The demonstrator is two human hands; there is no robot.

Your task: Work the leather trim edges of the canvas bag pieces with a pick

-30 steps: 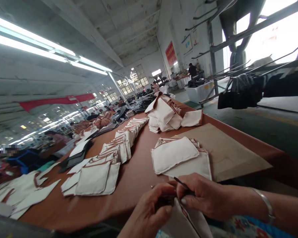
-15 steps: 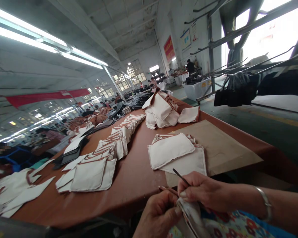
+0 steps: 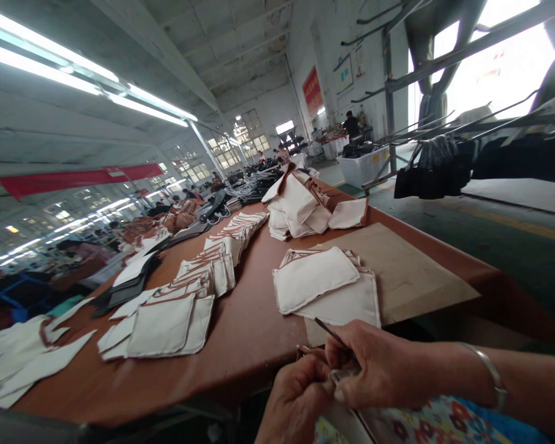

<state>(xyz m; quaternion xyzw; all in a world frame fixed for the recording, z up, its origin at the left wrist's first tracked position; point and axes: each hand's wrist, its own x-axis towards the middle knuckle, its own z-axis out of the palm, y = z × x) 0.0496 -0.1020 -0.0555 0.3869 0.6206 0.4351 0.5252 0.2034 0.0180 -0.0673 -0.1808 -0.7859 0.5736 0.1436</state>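
Note:
My left hand point(image 3: 298, 391) pinches the edge of a cream fabric pouch piece point(image 3: 346, 419) with brown trim, low in front of me over a flowered cloth. My right hand point(image 3: 379, 364), with a silver bangle at its wrist, is closed against the same edge. From its fingers a thin dark tool point(image 3: 328, 331) sticks out to the upper left; its other end is hidden, so its kind is unclear. The fingertips of both hands nearly meet. Just beyond them lies a small stack of cream pouch pieces point(image 3: 321, 280).
The brown-covered table point(image 3: 254, 308) carries overlapping rows of cream pieces point(image 3: 161, 327) on the left and a heap point(image 3: 296, 203) farther back. Brown paper point(image 3: 411, 277) lies at the right. Beyond the table stand a white bin point(image 3: 363, 168) and a metal rack point(image 3: 388, 92) with dark bags.
My right hand has turned slightly and moved a little down and left along the pouch edge, its fingers now covering more of it. The camera view has shifted slightly.

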